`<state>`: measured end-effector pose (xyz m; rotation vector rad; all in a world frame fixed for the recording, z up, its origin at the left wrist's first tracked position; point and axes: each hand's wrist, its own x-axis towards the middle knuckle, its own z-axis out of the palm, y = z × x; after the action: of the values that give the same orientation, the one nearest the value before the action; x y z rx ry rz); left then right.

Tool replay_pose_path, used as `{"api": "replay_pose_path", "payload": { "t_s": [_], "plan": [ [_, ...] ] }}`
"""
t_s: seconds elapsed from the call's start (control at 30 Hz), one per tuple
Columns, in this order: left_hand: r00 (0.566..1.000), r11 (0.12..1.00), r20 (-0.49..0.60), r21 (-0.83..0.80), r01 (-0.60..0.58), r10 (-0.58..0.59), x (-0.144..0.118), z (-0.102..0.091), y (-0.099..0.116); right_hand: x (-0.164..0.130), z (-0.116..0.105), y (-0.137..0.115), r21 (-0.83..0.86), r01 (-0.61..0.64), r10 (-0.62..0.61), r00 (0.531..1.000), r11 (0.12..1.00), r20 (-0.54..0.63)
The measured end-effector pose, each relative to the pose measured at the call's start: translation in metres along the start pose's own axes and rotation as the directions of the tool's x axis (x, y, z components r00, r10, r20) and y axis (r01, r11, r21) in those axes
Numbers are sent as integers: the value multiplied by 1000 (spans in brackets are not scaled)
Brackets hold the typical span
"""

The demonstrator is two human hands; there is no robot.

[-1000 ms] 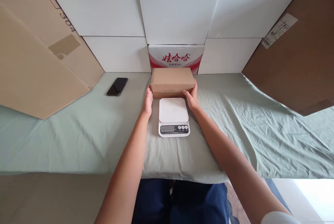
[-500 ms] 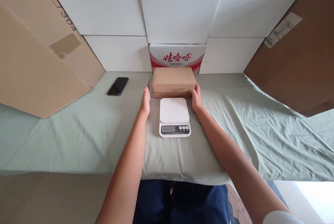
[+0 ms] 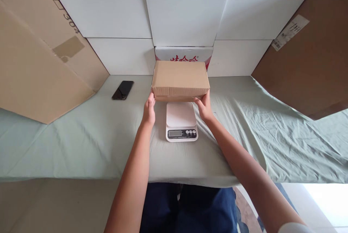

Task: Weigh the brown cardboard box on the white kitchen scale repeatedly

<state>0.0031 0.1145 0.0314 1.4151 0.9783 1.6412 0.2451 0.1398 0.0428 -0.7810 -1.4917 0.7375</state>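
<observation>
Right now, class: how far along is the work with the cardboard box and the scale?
Done: both hands, left hand and right hand, grip the cardboard box at its lower corners. In hand: the box sits just behind the scale. Left: the scale's platform is bare; its display is too small to read.

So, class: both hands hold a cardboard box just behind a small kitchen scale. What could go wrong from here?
1. The cardboard box looks wider than the scale, so it might overhang and tip.
2. Left hand and right hand grip only its lower corners; it could slip.
3. The wrinkled sheet may leave the scale unsteady.
</observation>
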Motion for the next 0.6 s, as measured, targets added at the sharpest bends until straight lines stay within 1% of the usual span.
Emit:
{"api": "replay_pose_path", "payload": {
  "t_s": [0.07, 0.17, 0.27, 0.33, 0.43, 0.6],
  "plan": [
    [1000, 1000, -6, 14, -10, 10, -18, 0, 13, -14, -2, -9, -2, 34, -34, 999, 999, -7],
    [1000, 999, -3, 36, 6, -6, -51, -1, 26, -40, -5, -15, 5, 6, -6, 1000, 1000, -13],
    [999, 998, -8, 42, 41, -41, -81, -3, 29, -61, -8, -19, 17, -29, 29, 1000, 999, -8],
    [998, 997, -14, 38, 68, -67, -95, -5, 27, -69, -8, -24, 24, -25, 25, 1000, 999, -8],
    [996, 995, -14, 32, 90, -90, -106, -8, 22, -74, -8, -29, 31, -9, 9, 1000, 999, -18],
    [996, 996, 23, 27, 84, -85, -106, -7, 22, -74, -7, -26, 29, -5, 6, 999, 1000, -32]
  ]
}}
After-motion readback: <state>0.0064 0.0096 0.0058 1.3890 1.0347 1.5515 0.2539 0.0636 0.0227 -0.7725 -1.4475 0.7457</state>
